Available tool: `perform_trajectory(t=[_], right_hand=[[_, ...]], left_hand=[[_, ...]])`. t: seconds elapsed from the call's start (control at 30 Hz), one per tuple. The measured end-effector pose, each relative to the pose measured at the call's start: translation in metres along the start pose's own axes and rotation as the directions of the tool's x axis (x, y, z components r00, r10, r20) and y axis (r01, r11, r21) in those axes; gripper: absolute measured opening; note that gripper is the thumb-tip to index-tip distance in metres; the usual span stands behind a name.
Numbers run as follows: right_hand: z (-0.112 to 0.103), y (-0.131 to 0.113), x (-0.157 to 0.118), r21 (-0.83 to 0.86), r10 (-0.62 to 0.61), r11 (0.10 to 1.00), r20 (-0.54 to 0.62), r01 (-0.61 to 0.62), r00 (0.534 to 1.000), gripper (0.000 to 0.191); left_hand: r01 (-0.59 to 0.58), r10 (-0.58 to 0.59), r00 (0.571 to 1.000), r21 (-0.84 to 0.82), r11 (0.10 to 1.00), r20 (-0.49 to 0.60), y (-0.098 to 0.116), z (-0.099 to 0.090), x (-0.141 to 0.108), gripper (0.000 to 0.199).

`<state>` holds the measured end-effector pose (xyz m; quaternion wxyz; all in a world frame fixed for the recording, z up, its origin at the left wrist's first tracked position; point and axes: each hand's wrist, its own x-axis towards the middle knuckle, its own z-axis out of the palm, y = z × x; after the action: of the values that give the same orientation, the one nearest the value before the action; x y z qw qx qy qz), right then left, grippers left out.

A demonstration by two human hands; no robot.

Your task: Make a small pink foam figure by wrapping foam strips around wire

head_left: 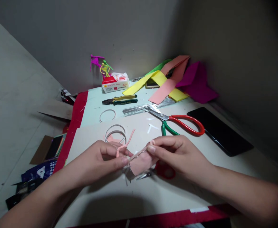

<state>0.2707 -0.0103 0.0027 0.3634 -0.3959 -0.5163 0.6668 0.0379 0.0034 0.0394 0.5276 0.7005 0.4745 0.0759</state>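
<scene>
Left forearm point(34, 198) and right forearm point(243, 193) reach in from the near side. Left hand point(98, 160) and right hand point(178, 155) are pinched closed on a pink paper piece point(141, 164), its long axis crosswise between them, nearer the right hand; a narrow pink strip point(126, 144) rises beside the left fingertips.

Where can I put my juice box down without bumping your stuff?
Try the pale board in front of the left hand, by the red edge strip. Another patch lies past the right hand, below the black phone. The back is crowded: pliers, wires, paper strips.
</scene>
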Motion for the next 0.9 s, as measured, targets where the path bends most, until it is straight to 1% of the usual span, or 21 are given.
perform_trajectory(t=[0.07,0.17,0.3,0.37,0.47,0.53,0.63,0.7,0.8,0.83,0.9], right_hand=[[-0.001,0.000,0.001,-0.035,-0.033,0.999,-0.049,0.032,0.998,0.021],[-0.001,-0.001,0.002,-0.053,-0.047,0.998,-0.076,0.043,0.996,0.018],[0.001,-0.002,0.002,-0.039,-0.063,0.997,-0.071,0.061,0.995,0.018],[0.001,-0.001,0.002,-0.036,-0.067,0.997,-0.094,0.064,0.993,0.017],[0.001,0.003,0.004,0.027,-0.049,0.998,-0.132,0.053,0.990,0.017],[0.001,0.006,0.006,0.085,-0.028,0.996,-0.131,0.039,0.991,0.018],[0.000,0.010,0.006,0.161,0.011,0.987,-0.107,0.007,0.994,0.018],[-0.001,0.011,0.006,0.232,0.041,0.972,-0.069,-0.024,0.997,0.018],[-0.005,0.011,0.004,0.346,0.088,0.933,0.046,-0.098,0.995,0.020],[-0.006,0.010,0.004,0.366,0.097,0.923,0.083,-0.121,0.992,0.021],[-0.007,0.009,0.003,0.378,0.102,0.915,0.120,-0.141,0.988,0.022]], left_hand=[[0.022,-0.022,1.000,-0.029,0.999,-0.019,-0.001,0.001,0.001,0.025],[0.067,-0.070,0.998,-0.155,0.986,-0.011,-0.001,0.004,0.002,0.019],[0.160,-0.153,0.987,-0.305,0.939,0.047,0.000,0.009,0.004,0.025],[0.186,-0.178,0.982,-0.354,0.916,0.056,0.001,0.010,0.005,0.026],[0.187,-0.175,0.982,-0.390,0.902,0.066,0.002,0.012,0.005,0.024],[0.185,-0.170,0.983,-0.393,0.901,0.072,0.003,0.012,0.005,0.024],[0.192,-0.181,0.981,-0.384,0.903,0.064,0.002,0.013,0.005,0.029],[0.183,-0.170,0.983,-0.382,0.906,0.069,0.000,0.014,0.005,0.031],[0.163,-0.132,0.986,-0.384,0.909,0.106,-0.002,0.015,0.005,0.032],[0.159,-0.123,0.986,-0.385,0.909,0.116,-0.002,0.015,0.005,0.032],[0.144,-0.107,0.988,-0.398,0.906,0.114,-0.003,0.015,0.004,0.033]])
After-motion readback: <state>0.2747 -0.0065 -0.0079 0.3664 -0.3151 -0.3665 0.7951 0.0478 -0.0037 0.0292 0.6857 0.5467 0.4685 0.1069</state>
